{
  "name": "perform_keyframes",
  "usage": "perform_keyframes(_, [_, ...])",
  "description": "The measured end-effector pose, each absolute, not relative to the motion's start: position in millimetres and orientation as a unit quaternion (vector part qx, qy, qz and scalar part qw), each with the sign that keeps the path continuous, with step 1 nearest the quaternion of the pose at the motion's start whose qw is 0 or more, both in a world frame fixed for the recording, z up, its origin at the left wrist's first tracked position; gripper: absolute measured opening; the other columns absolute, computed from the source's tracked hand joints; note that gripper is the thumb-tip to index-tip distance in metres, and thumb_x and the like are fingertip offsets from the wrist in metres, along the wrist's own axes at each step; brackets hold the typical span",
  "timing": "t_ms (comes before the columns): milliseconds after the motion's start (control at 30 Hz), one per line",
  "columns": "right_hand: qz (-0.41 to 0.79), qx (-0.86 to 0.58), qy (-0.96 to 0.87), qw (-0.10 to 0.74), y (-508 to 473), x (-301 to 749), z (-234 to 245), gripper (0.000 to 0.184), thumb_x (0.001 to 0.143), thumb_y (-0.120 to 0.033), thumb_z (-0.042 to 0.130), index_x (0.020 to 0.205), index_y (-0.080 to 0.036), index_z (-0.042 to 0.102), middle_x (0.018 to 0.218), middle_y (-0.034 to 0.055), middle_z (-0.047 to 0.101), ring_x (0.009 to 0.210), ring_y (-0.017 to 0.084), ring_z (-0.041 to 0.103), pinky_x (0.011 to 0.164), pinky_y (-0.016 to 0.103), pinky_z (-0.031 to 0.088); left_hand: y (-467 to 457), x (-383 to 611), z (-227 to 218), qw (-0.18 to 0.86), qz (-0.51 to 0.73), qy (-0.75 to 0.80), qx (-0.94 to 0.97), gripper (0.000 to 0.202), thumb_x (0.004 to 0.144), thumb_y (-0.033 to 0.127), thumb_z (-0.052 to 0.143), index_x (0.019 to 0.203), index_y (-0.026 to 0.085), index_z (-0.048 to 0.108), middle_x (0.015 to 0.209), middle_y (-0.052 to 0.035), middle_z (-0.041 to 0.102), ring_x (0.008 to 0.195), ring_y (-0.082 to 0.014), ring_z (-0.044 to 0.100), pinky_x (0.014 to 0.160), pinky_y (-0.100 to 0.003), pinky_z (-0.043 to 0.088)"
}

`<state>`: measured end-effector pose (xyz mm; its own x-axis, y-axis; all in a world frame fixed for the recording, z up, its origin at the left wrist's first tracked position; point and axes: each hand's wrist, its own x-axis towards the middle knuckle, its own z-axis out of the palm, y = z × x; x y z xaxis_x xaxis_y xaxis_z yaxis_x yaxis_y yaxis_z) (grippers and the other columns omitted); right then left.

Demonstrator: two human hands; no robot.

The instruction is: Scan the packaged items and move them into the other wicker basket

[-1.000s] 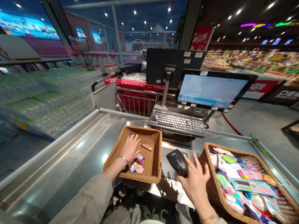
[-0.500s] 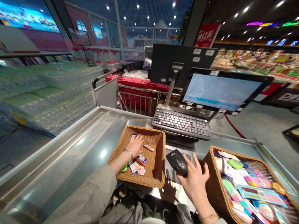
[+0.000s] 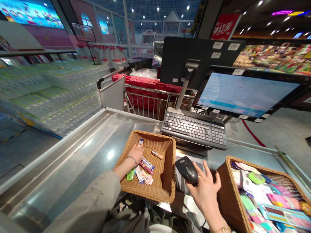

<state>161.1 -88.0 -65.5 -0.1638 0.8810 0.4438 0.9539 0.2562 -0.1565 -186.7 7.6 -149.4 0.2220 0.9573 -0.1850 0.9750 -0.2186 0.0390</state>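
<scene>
My left hand (image 3: 135, 154) reaches into a brown wicker basket (image 3: 173, 171), fingers stretched out, with the fingertips at a small blue and white packet (image 3: 141, 141). I cannot tell whether they touch it. Below that hand lie a purple and blue packet (image 3: 147, 164), a green item (image 3: 130, 175), a white and blue packet (image 3: 140, 175) and a pinkish item (image 3: 148, 179). A brown tube-shaped item (image 3: 156, 154) rests to the right. Beside this basket my right hand (image 3: 204, 183) grips a black barcode scanner (image 3: 187, 170) between thumb and forefinger, its other fingers spread.
A second wicker basket (image 3: 228, 187), filled with colourful packaged goods, stands on the right. Beyond the counter's metal surface (image 3: 102, 142) are a keyboard (image 3: 194, 129), a lit monitor (image 3: 245, 94) and the back of another screen (image 3: 201, 58). A shopping cart (image 3: 143, 100) stands behind.
My left hand has drawn slightly back and left within the basket, uncovering more of the purple packet. My right hand still holds the scanner. The view has shifted slightly.
</scene>
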Motion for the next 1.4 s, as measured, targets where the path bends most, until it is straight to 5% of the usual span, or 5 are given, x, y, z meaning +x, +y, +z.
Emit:
perform_keyframes(367, [-0.062, -0.607, -0.757, 0.235, -80.7, 163.6, -72.8, 0.015, 0.074, -0.033, 0.059, 0.064, -0.023, 0.065, 0.124, 0.0042, 0.066, 0.137, 0.034, 0.036, 0.109, 0.063, 0.011, 25.3, -153.6, -170.5, 0.091, -0.071, 0.573, 0.812, 0.060, 0.076, 0.025, 0.067, 0.133, 0.016, 0.050, 0.145, -0.0163, 0.048, 0.134, -0.0309, 0.044, 0.112, -0.046, 0.028])
perform_keyframes(533, [-0.066, -0.616, -0.752, 0.225, -83.9, 167.3, -68.7, 0.014, 0.074, -0.032, 0.059, 0.066, -0.023, 0.065, 0.124, 0.0049, 0.066, 0.138, 0.034, 0.035, 0.109, 0.062, 0.012, 32.6, -150.9, -179.9, 0.096, -0.072, 0.548, 0.828, 0.056, 0.080, 0.020, 0.061, 0.134, 0.025, 0.049, 0.145, -0.0103, 0.050, 0.133, -0.0257, 0.046, 0.110, -0.044, 0.031])
perform_keyframes(967, [-0.063, -0.629, -0.746, 0.209, -89.3, 174.2, -68.3, 0.021, 0.080, -0.037, 0.053, 0.070, -0.023, 0.066, 0.127, 0.0049, 0.064, 0.138, 0.033, 0.034, 0.109, 0.062, 0.013, 44.5, -110.8, -183.7, 0.085, -0.040, 0.494, 0.865, 0.045, 0.086, 0.019, 0.054, 0.131, 0.023, 0.053, 0.142, -0.0121, 0.052, 0.133, -0.0283, 0.045, 0.114, -0.054, 0.021])
perform_keyframes(1200, [-0.059, -0.630, -0.744, 0.213, -94.1, 178.7, -68.9, 0.022, 0.082, -0.038, 0.053, 0.074, -0.022, 0.067, 0.127, 0.0056, 0.064, 0.139, 0.033, 0.032, 0.110, 0.064, 0.012, 35.6, -65.1, -191.3, 0.084, -0.041, 0.449, 0.889, 0.036, 0.089, 0.010, 0.039, 0.113, 0.014, 0.066, 0.115, -0.0197, 0.068, 0.115, -0.0313, 0.057, 0.108, -0.060, 0.023])
perform_keyframes(1400, [-0.060, -0.640, -0.735, 0.214, -98.8, 181.2, -68.0, 0.020, 0.082, -0.036, 0.054, 0.080, -0.023, 0.068, 0.128, 0.0044, 0.063, 0.139, 0.033, 0.034, 0.110, 0.064, 0.014, 33.2, -65.2, -174.3, 0.106, -0.036, 0.468, 0.877, 0.030, 0.091, 0.012, 0.040, 0.101, 0.015, 0.068, 0.101, -0.0171, 0.069, 0.099, -0.0262, 0.062, 0.096, -0.050, 0.037])
